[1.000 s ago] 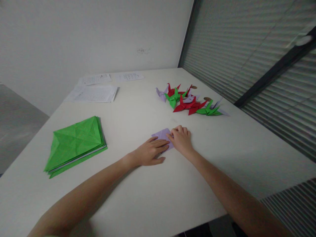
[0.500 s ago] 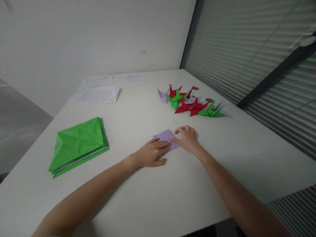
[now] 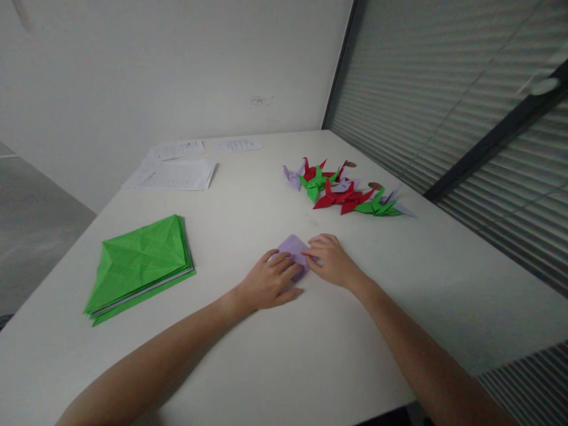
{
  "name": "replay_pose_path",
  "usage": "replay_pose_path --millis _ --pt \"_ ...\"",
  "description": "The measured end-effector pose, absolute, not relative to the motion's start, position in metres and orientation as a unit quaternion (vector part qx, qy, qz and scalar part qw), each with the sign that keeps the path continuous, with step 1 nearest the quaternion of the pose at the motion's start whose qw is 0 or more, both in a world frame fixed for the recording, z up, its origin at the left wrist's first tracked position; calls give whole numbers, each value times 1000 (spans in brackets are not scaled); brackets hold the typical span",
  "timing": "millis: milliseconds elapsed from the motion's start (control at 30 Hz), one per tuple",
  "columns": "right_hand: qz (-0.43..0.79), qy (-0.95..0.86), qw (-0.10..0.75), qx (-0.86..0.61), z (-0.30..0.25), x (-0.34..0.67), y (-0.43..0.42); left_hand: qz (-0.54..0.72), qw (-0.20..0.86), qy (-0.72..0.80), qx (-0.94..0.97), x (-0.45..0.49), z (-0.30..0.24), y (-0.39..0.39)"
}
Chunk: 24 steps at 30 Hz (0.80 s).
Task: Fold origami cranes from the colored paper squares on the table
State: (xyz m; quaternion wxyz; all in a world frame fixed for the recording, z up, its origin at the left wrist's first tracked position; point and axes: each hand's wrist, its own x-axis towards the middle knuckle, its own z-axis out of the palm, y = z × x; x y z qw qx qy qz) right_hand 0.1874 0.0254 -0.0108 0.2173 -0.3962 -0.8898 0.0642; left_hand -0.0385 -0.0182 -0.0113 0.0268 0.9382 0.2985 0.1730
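A small folded lilac paper [image 3: 293, 245] lies flat on the white table [image 3: 275, 355] in front of me. My left hand [image 3: 268, 281] rests on its near left part with the fingers stretched out flat. My right hand [image 3: 331, 258] presses on its right side with the fingers curled down over the edge. Most of the paper is hidden under both hands.
A stack of green creased square sheets [image 3: 139, 258] lies at the left. Several finished red, green and lilac paper cranes [image 3: 341, 192] lie at the far right near the blinds. Printed white sheets [image 3: 175, 171] rest at the far end by the wall.
My right hand has slid back left onto the lilac paper after drawing off to the right. My left hand has stayed on the paper, now covering more of it.
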Motion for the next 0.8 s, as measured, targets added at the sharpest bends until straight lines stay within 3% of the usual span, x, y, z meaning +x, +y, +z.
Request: replay_pose_path --millis 133,300,800 --pt "90 -828 241 -497 -14 184 25 153 18 339 928 -37 -10 -22" --pt "37 -767 245 -592 -30 188 30 185 39 318 929 -40 -16 -21" --pt "80 -768 298 -562 -31 182 23 165 82 341 922 -41 -22 -23"
